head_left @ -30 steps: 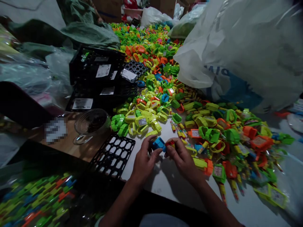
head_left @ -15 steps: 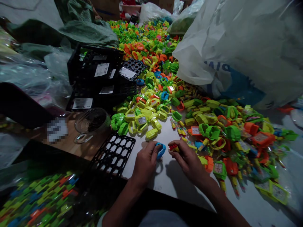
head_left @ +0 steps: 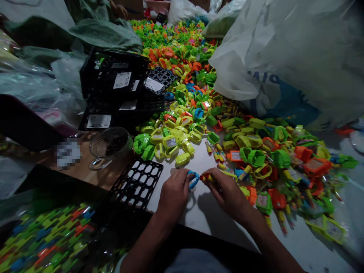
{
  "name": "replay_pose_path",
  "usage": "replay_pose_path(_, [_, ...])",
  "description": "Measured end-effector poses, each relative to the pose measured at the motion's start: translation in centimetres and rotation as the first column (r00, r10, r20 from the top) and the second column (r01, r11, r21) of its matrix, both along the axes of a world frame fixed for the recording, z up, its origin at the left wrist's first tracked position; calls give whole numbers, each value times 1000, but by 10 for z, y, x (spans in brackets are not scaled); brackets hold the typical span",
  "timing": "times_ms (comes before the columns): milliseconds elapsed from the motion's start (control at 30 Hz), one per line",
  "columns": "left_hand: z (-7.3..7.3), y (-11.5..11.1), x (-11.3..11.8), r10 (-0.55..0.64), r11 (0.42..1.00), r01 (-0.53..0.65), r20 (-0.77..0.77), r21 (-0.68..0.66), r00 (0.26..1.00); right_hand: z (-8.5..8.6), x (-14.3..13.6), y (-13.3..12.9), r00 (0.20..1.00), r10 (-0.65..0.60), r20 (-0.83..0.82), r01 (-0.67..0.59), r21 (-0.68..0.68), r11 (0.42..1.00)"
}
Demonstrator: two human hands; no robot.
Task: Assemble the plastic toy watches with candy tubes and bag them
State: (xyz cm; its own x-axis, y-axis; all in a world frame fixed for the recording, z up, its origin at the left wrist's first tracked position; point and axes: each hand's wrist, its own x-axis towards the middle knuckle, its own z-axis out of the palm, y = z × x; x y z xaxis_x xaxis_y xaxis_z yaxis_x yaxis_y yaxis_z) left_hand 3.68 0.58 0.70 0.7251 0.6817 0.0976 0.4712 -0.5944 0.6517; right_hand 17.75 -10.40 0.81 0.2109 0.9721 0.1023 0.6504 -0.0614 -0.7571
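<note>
Between the thumb and fingers of my left hand is a blue plastic ring-shaped piece, shaped like a toy watch. My right hand pinches a small red and yellow stick, its red end close to the blue piece's right side. Whether the two touch is too small to tell. Beyond my hands lies a heap of yellow and green toy watches. Several patterned sticks rest on the white tabletop just past my right hand.
A black grid tray lies left of my left hand, near a glass cup. Black crates stand behind. More toys pile up at right, below a large white bag. Another person's hand shows at the top left.
My right hand has moved slightly left, bringing the red-ended stick nearer the blue piece. The blue piece has turned a little in my left hand.
</note>
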Motion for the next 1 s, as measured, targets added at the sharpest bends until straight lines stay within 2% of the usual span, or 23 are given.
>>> replay_pose_path(100, [7, 2, 0, -17, 999, 17, 20, 39, 1000, -2, -3, -1, 991, 76, 106, -78, 13, 997])
replay_pose_path(233, [13, 6, 0, -13, 993, 13, 4, 121, 1000, 2, 2, -3, 994, -99, -51, 102, 55, 993])
replay_pose_path(333, [10, 7, -1, -30, 991, 30, -6, 131, 1000, 6, 7, -2, 989, -107, -99, 115, 75, 991])
replay_pose_path(467, [4, 5, 0, -49, 988, 56, -49, 143, 998, 3, 6, 2, 994, -64, -90, 75, 129, 989])
replay_pose_path(567, [2, 5, 1, -54, 990, 62, -71, 126, 996, 1, 5, 3, 997, -48, -60, 54, 109, 993])
replay_pose_path(700, [2, 7, -1, -43, 998, 47, -112, 39, 993, 6, 4, 2, 996, 51, 71, -52, 16, 999])
replay_pose_path(800, [5, 9, -3, -30, 996, 17, -148, -91, 989, 8, 3, 1, 964, 132, 232, -126, -41, 991])
replay_pose_path(900, [10, 10, -3, -35, 972, -3, -155, -235, 987, 6, 1, 0, 892, 154, 426, -159, -23, 987])
replay_pose_path(1000, [14, 12, -2, -64, 951, 8, -171, -310, 983, 4, 0, 1, 789, 150, 596, -213, 35, 976])
